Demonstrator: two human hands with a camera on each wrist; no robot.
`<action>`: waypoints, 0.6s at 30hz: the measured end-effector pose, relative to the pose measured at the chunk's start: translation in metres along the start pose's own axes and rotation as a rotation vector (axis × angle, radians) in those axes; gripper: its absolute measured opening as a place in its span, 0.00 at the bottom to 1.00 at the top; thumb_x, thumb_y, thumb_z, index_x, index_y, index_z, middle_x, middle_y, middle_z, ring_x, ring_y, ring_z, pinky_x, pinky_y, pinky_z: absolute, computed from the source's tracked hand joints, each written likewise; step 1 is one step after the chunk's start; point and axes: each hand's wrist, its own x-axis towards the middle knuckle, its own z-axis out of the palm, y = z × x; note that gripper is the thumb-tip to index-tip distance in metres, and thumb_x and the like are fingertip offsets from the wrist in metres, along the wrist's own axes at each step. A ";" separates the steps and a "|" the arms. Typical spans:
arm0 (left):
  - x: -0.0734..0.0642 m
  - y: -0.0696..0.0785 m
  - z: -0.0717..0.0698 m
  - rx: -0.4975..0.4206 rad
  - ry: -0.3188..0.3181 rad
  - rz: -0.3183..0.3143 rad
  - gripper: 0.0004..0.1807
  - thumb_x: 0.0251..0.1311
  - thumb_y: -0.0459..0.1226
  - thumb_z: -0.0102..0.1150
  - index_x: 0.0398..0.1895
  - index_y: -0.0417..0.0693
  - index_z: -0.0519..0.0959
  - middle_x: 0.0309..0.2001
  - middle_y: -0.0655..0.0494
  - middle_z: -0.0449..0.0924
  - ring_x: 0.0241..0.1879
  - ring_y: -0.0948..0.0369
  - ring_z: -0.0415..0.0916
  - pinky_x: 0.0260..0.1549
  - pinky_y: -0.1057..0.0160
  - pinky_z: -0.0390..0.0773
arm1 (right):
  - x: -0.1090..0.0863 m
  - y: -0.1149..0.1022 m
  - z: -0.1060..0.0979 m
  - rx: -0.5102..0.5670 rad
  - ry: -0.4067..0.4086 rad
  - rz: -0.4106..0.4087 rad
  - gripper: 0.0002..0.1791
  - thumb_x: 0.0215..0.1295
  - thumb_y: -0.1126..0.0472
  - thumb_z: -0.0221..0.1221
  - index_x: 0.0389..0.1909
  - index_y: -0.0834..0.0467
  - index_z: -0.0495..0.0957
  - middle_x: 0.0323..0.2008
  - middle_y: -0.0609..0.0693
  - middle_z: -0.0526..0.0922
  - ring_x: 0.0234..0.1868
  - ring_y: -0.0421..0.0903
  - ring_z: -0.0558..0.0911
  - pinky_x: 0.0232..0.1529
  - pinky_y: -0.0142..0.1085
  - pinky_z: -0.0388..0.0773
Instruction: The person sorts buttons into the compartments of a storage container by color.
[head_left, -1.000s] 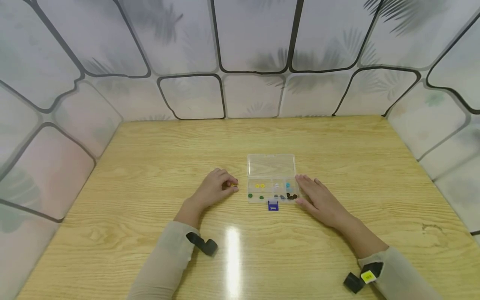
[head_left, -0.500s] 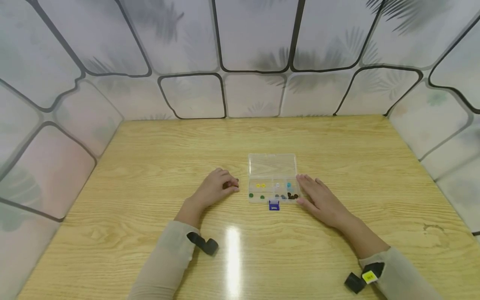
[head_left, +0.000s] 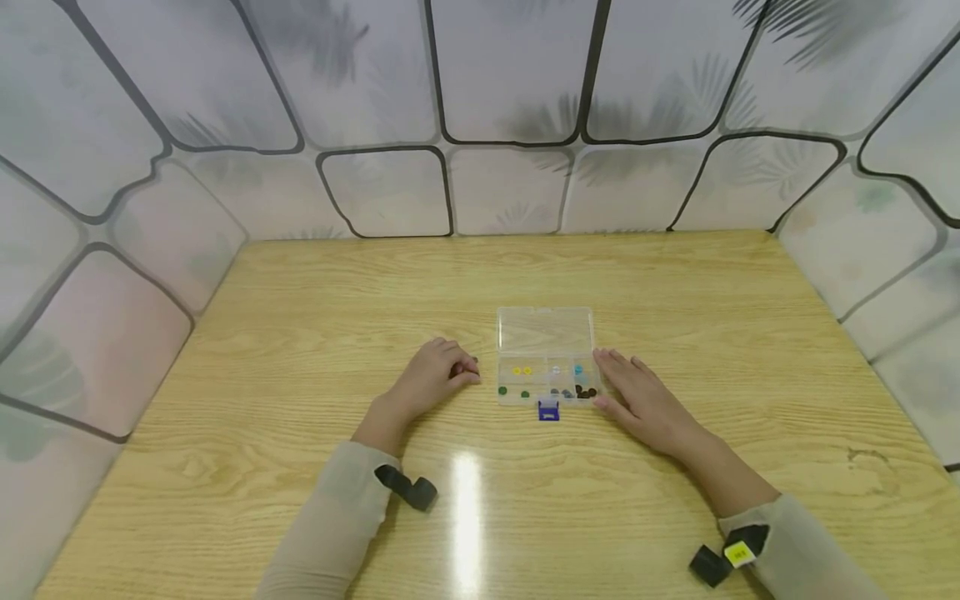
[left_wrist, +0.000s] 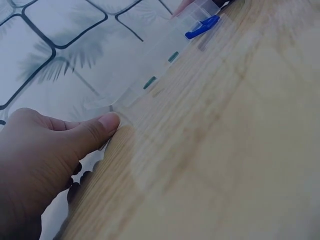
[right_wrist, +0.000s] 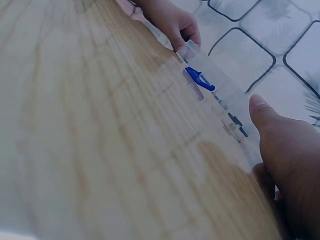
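A clear plastic compartment box (head_left: 558,358) lies with its lid (head_left: 545,329) raised at the back and a blue latch (head_left: 548,411) at the front. Inside are two yellow buttons (head_left: 522,371), green ones (head_left: 513,392), a pale blue one (head_left: 578,369) and several dark brown ones (head_left: 585,392). Just left of the box, my left hand (head_left: 431,375) curls its fingers toward the thumb at the tabletop, pinching a small button mostly hidden by the fingertips. A dark bit (head_left: 475,360) shows beside the index finger. My right hand (head_left: 645,404) rests its straight fingers and thumb against the box's right side.
The wooden table (head_left: 300,292) reaches back to a patterned cloth wall (head_left: 502,192), with more of it at both sides. Black wrist cameras (head_left: 406,487) are strapped over both sleeves. A bright light reflection (head_left: 467,517) lies on the front of the table.
A yellow button seen between the left thumb and fingers a second ago is now covered as the fingertips draw together. The right hand and the box stay in place.
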 end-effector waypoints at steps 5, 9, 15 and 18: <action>0.000 0.002 -0.002 -0.041 0.013 -0.004 0.07 0.58 0.44 0.63 0.33 0.51 0.82 0.29 0.63 0.76 0.31 0.64 0.64 0.35 0.64 0.66 | 0.000 0.000 0.001 -0.001 -0.002 -0.005 0.36 0.72 0.49 0.49 0.72 0.61 0.50 0.71 0.60 0.56 0.72 0.58 0.53 0.71 0.47 0.41; 0.003 0.004 -0.005 -0.049 0.086 0.059 0.06 0.56 0.42 0.64 0.32 0.50 0.82 0.27 0.63 0.74 0.31 0.64 0.63 0.35 0.64 0.66 | 0.001 0.001 0.001 -0.002 0.003 -0.007 0.36 0.72 0.49 0.49 0.72 0.61 0.50 0.71 0.60 0.56 0.72 0.58 0.53 0.71 0.48 0.41; 0.010 0.011 -0.009 -0.028 0.205 0.213 0.06 0.53 0.39 0.66 0.31 0.47 0.82 0.26 0.60 0.74 0.31 0.62 0.64 0.35 0.64 0.66 | 0.001 0.001 0.001 0.000 0.007 -0.008 0.36 0.72 0.49 0.49 0.72 0.62 0.50 0.71 0.60 0.56 0.72 0.58 0.53 0.71 0.49 0.42; 0.013 0.013 -0.008 -0.024 0.232 0.253 0.06 0.52 0.39 0.67 0.31 0.47 0.82 0.25 0.60 0.75 0.29 0.63 0.64 0.34 0.64 0.66 | 0.001 0.002 0.001 0.001 -0.003 -0.004 0.36 0.72 0.49 0.49 0.73 0.61 0.49 0.71 0.60 0.55 0.72 0.58 0.53 0.71 0.49 0.41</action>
